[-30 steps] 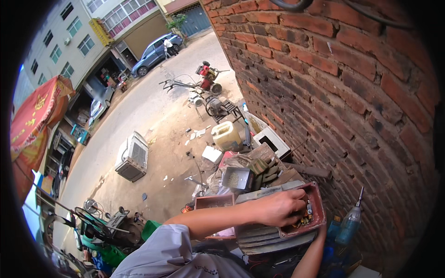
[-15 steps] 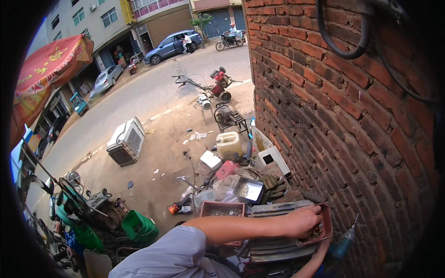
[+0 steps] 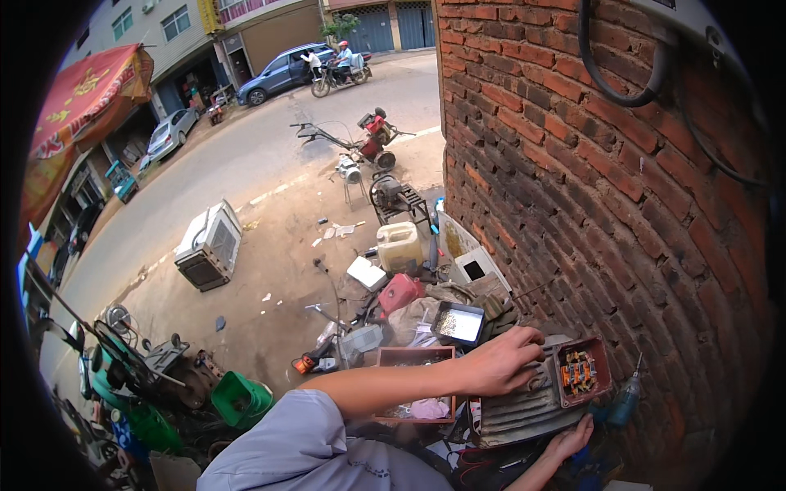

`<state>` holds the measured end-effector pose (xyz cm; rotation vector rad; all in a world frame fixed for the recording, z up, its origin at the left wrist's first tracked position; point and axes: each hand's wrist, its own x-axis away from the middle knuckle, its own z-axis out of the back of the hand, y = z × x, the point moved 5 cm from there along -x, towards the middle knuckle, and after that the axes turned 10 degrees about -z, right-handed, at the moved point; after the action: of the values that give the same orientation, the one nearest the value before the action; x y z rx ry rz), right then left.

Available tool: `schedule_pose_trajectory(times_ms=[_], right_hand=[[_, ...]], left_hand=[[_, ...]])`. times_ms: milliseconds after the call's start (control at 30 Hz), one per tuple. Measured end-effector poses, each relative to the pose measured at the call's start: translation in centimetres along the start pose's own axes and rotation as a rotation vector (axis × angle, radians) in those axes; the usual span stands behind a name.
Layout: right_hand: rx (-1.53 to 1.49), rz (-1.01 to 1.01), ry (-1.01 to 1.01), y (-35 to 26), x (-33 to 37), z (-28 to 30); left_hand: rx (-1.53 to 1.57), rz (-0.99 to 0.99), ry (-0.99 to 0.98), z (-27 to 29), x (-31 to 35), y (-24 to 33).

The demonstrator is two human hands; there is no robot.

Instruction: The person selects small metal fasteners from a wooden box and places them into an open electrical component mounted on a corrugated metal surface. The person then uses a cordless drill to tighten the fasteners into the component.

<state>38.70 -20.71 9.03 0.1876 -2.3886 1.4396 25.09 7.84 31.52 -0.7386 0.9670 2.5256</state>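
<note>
A grey ribbed electric motor point(image 3: 524, 417) lies at the lower right, its reddish open terminal box point(image 3: 604, 378) on the far right end. Inside the box, orange and brass terminals point(image 3: 578, 372) show. Over the ribs beside the box is my left hand point(image 3: 503, 360), palm down with curled fingers; what lies between the fingertips, if anything, is hidden. Palm up, my right hand point(image 3: 568, 442) is at the motor's near edge, just below the box, its fingers loosely stretched. I cannot tell whether it touches the motor.
A blue power tool point(image 3: 624, 403) stands by the brick wall point(image 3: 573, 204). Left of the motor are a reddish tray point(image 3: 416, 355) with small parts and a black tray point(image 3: 458, 322) of small metal pieces. Farther off: a yellowish jerrycan point(image 3: 399, 248), a green bucket point(image 3: 242, 399).
My left hand has come out of the terminal box and moved left over the ribs, uncovering the terminals. My right hand has turned into fuller view below the box. A motorbike has moved left along the street.
</note>
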Motion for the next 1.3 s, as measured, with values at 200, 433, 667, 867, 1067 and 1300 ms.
schedule_pose_trajectory(times_ms=[200, 433, 667, 867, 1067, 1300], right_hand=[[0.237, 0.388, 0.198, -1.6, 3.9, 1.9], [0.460, 0.510, -0.088, -7.3, 9.8, -6.3], [0.874, 0.890, -0.143, -12.7, 12.4, -12.5], [1.213, 0.956, -0.352, -12.0, 9.7, -16.8], [1.318, 0.936, -0.351, -12.4, 10.3, -17.0], [1.430, 0.828, -0.341, -12.1, 10.7, -18.0]], left_hand=[[0.053, 0.302, -0.002, 5.6, 9.2, -3.2], [0.155, 0.637, 0.211, 7.8, 21.0, -6.4], [0.233, 0.696, 0.238, 7.1, 24.1, -7.1], [0.165, 0.670, 0.166, 7.7, 24.9, -6.2], [0.155, 0.747, 0.160, 8.2, 27.0, -6.2], [0.137, 0.832, 0.122, 6.9, 30.7, -6.7]])
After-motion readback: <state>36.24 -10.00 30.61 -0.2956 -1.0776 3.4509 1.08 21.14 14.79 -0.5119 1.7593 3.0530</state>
